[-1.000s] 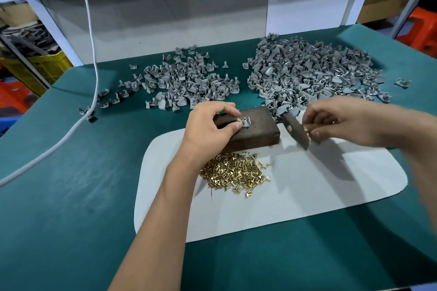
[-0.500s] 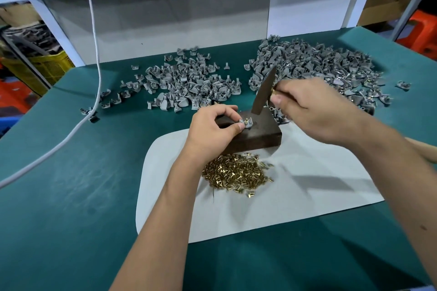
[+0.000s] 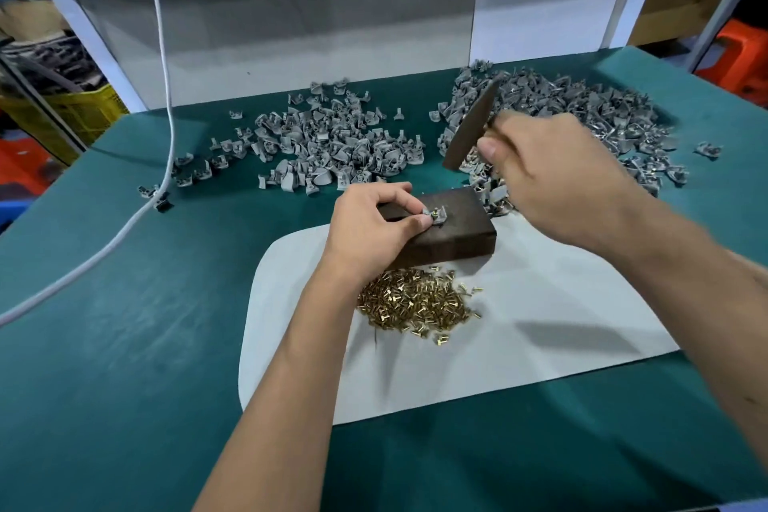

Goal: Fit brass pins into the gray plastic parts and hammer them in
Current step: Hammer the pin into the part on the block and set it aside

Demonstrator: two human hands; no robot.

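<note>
I look down at a green table [image 3: 124, 345] with a pale mat [image 3: 540, 357] laid on it. On the far edge of the mat sits a dark wooden block [image 3: 453, 233]. My left hand [image 3: 370, 229] rests on the block, its thumb and forefinger pinching a small gray plastic part [image 3: 437, 215] that lies on the block's top, with a brass pin [image 3: 433, 214] standing in it. My right hand [image 3: 557, 183] is raised above and to the right of the block, its grip curled tight round the handle of a small hammer [image 3: 471, 125]; the dark head tilts up and away from me, blurred, well above the pin.

Just in front of the block, on the mat beside my left wrist, lies a heap of loose brass pins [image 3: 415, 303]. Behind the block are two spreads of gray parts: a looser one to the left [image 3: 332, 145] and a denser pile to the right [image 3: 582, 116], partly hidden by my right hand and the hammer. A white cable [image 3: 162, 96] hangs down at the left and trails across the table. A pale panel [image 3: 291, 42] stands behind the table.
</note>
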